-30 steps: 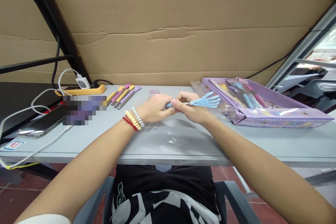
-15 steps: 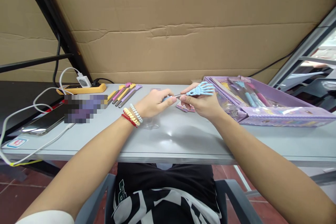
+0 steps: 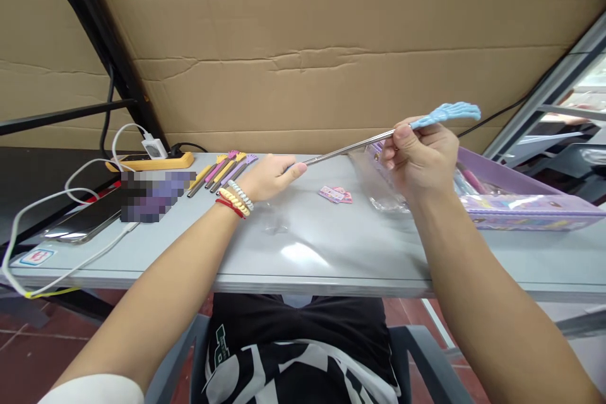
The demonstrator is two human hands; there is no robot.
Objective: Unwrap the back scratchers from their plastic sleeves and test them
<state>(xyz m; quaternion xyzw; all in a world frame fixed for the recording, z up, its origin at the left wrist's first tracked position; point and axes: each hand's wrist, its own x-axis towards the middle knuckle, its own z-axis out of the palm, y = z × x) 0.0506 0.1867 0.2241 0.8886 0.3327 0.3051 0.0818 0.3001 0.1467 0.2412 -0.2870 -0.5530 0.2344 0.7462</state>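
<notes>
Back scratcher (image 3: 353, 148), metal-shafted: head view, held above the tabletop (image 3: 355, 237), long axis rising left to right, left hand (image 3: 274, 175) with fingers curled round the handle end, right hand (image 3: 423, 154) pinching the shaft beside its blue head (image 3: 447, 114).

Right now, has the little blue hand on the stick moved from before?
Yes: the little blue hand is farther right and higher in the picture, judged against the creased cardboard.

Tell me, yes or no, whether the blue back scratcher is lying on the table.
No, the blue back scratcher is held between the left hand and the right hand, its metal rod slanting up above the table.
</notes>
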